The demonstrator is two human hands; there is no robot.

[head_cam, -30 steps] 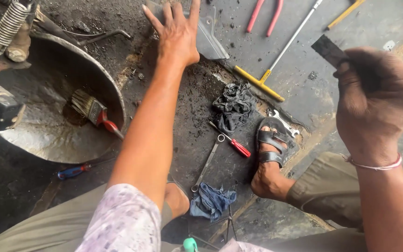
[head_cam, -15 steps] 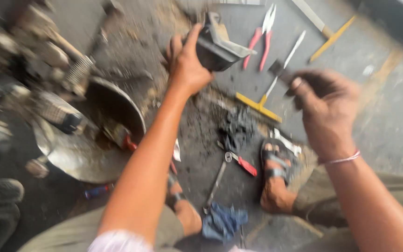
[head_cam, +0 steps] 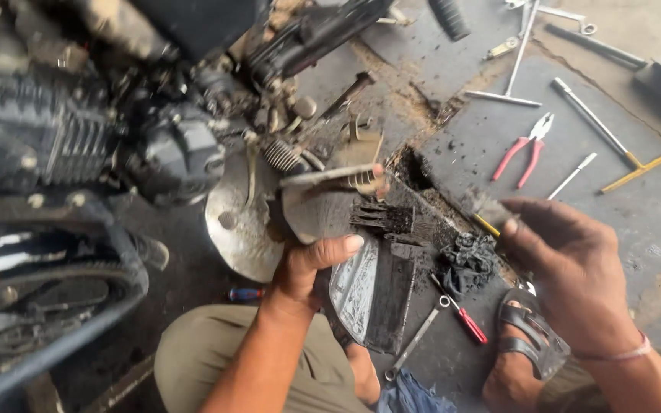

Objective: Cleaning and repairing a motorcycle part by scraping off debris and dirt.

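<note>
My left hand (head_cam: 311, 264) grips a greasy metal cover (head_cam: 361, 252) over my knee, fingers clamped on its edge; my right hand (head_cam: 568, 268) is closed around a brush (head_cam: 392, 218) whose bristles touch the cover. Slick with oil, the cover could slip onto my sandalled foot (head_cam: 525, 344) (a screwdriver (head_cam: 460, 313) lies beside it). Beyond, pliers (head_cam: 525, 149) rest on the concrete floor (head_cam: 621, 206).

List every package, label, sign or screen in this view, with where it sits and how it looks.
None in view: no package, label, sign or screen shows.
What is there instead: a greasy metal cover held by the left hand, the right hand with a brush, red-handled pliers and loose tools on the floor.
</note>
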